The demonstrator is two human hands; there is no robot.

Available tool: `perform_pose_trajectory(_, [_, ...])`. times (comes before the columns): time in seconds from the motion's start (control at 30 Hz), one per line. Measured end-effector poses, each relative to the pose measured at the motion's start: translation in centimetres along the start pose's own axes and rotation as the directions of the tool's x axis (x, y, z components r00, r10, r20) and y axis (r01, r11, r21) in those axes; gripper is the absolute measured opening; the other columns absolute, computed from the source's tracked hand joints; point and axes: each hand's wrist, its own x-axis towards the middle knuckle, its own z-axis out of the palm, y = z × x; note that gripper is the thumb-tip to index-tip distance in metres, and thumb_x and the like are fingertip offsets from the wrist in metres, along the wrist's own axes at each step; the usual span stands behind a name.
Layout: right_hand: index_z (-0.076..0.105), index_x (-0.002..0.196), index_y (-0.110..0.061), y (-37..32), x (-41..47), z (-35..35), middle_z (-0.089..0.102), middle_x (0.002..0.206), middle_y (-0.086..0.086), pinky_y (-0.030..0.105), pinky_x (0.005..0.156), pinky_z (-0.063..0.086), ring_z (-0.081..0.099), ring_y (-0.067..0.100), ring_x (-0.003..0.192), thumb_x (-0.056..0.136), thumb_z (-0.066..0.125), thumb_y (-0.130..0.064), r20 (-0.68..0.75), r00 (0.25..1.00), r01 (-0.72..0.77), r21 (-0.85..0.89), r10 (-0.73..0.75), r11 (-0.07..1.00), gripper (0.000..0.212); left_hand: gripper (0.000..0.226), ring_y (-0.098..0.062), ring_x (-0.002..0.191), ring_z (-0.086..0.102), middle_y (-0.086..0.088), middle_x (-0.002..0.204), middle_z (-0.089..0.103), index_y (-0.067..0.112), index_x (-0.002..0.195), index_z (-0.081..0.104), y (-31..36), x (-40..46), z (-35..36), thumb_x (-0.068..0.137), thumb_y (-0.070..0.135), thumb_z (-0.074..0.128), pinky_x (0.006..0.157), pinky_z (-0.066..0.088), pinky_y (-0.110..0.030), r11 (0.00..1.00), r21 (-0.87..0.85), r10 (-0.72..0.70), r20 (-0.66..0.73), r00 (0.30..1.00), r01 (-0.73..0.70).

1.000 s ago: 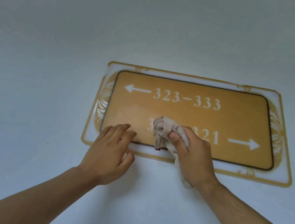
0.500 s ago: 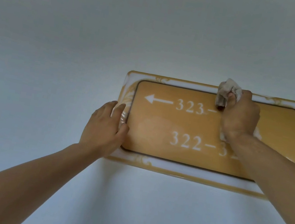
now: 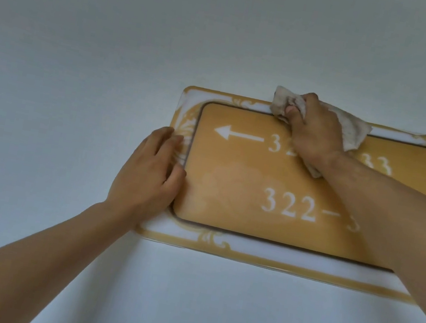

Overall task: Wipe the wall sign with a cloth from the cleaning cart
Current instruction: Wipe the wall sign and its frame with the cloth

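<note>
Two hands on sign [image 3: 231, 181]: left hand [image 3: 152, 170] flat, right hand [image 3: 315, 131] clutching cloth [image 3: 354, 129].

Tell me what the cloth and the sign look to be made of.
Cloth: soft woven fabric, probably cotton; it crumples and looks matte and off-white. Sign: rigid gold panel on a white backing, probably plastic or coated metal; smooth, with a faint sheen.

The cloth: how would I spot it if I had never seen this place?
Find the gold wall sign with white room numbers on the pale wall. At its top edge, the right hand presses a crumpled off-white cloth. It is the only soft, wrinkled thing here; the left hand is bare.
</note>
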Motion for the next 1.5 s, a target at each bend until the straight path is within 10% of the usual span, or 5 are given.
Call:
perform_pose_trajectory(0.93, [0.053,0.115,-0.017,-5.3,-3.8,2.9,0.066,0.105,0.010,0.037,0.076,0.041,0.058,0.030,0.097,0.099,0.049,-0.042,0.129,0.973,0.184,0.063,-0.191,0.981,0.029,0.058,-0.018,0.140,0.034,-0.001,0.155,0.035,0.019,0.146,0.044,-0.4,-0.3,0.2,0.091,0.037,0.039,0.114,0.031,-0.036,0.999,0.023,0.042,-0.006,0.999,-0.042])
perform_pose_trajectory(1.5, [0.059,0.120,-0.028,-7.4,-12.6,2.7,0.062,0.133,-0.011,0.035,0.115,0.032,0.044,0.021,0.135,0.092,0.060,-0.034,0.217,0.951,0.182,0.178,-0.219,0.967,0.028,0.061,-0.021,0.143,0.033,0.000,0.157,0.035,0.020,0.146,0.044,-0.4,-0.3,0.2,0.087,0.036,0.040,0.117,0.031,-0.040,0.999,0.039,0.029,-0.013,0.999,-0.029])
